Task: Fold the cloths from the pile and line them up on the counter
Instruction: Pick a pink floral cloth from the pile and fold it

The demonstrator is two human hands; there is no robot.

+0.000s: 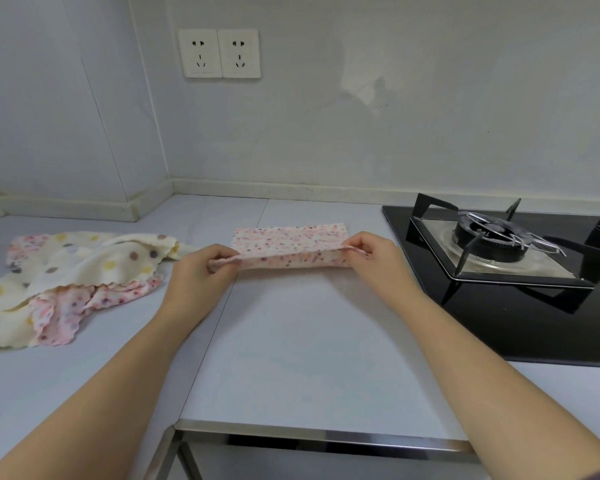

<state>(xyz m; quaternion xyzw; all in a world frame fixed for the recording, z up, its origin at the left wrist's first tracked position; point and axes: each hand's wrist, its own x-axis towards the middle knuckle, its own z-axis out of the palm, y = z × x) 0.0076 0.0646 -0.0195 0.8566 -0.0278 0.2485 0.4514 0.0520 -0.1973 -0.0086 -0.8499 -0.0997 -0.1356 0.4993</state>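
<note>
A pink speckled cloth lies on the white counter in the middle, its near edge lifted off the surface. My left hand pinches the near left corner and my right hand pinches the near right corner, stretching the edge between them. The far half of the cloth lies flat. To the left sits the pile of cloths: cream ones with coloured dots on top, pink speckled ones underneath, all crumpled.
A black gas hob with a burner and pan supports takes up the right side. Two wall sockets sit above the counter. The counter's metal front edge runs below my forearms.
</note>
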